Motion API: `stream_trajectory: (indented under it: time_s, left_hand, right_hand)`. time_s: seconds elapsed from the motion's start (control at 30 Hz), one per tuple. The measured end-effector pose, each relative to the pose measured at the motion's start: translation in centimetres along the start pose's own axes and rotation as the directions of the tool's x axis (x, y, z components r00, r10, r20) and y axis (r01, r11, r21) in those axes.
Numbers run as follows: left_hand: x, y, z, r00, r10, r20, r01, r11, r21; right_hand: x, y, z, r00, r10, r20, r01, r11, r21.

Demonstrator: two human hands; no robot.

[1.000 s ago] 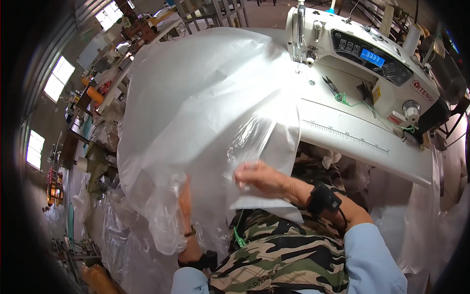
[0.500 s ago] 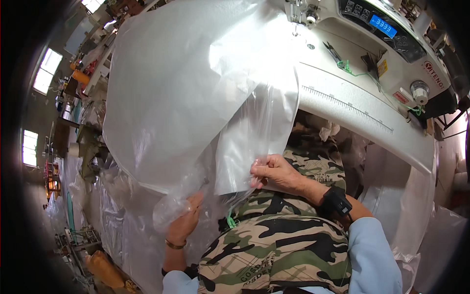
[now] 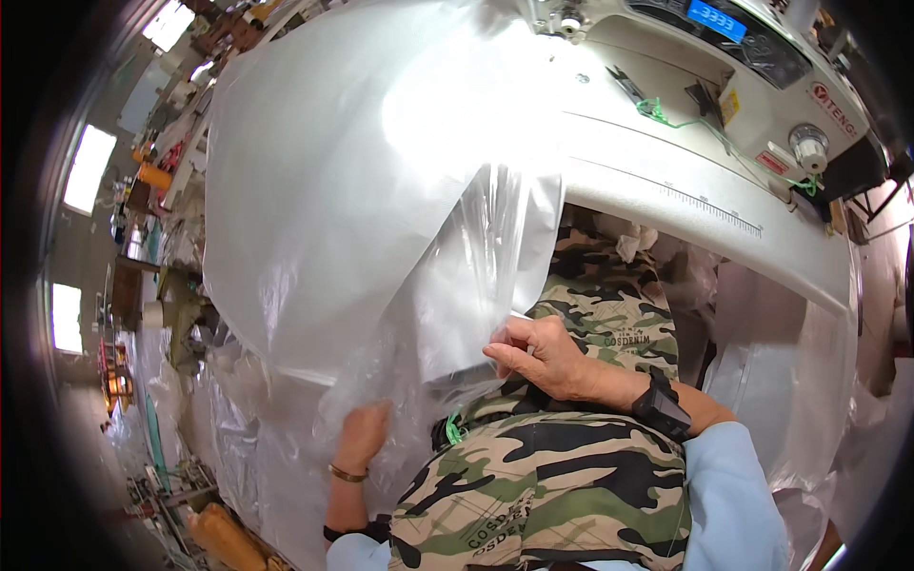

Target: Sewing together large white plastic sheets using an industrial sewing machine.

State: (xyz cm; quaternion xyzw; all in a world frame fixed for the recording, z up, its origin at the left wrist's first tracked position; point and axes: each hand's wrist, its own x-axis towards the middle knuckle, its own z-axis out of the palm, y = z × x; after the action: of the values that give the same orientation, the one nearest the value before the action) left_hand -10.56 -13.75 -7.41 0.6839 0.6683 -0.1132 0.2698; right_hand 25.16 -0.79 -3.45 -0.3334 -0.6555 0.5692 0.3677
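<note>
The big clear plastic sheet (image 3: 362,190) hangs over the white surface (image 3: 666,181) of the sewing machine (image 3: 762,57) and falls down in front of you, over your camouflage apron (image 3: 543,485). I judge it very light, thin and soft, also slippery, so it will slide and fold by itself, and it may tear if you pull hard at one spot. Better you take it at an edge, with a wide pinch, not in the middle. Your right hand (image 3: 547,357) has its fingers closed on the lower edge of the sheet. Your left hand (image 3: 362,433) is behind the film, pressed to it; if its fingers grip it, I cannot tell.
</note>
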Motion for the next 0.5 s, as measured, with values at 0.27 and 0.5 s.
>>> stream_trajectory:
  time_s: [0.27, 0.5]
  left_hand:
    - [2.2, 11.9, -14.6, 0.931, 0.243, -0.273, -0.346, 0.342, -0.874]
    - [10.0, 19.3, -15.0, 0.847, 0.404, -0.346, -0.532, 0.664, -0.526]
  right_hand:
    - [0.4, -0.9, 0.7, 0.948, -0.319, -0.015, 0.283, 0.861, -0.423]
    - [1.1, -2.8, 0.7, 0.889, -0.409, 0.208, 0.456, 0.736, -0.500]
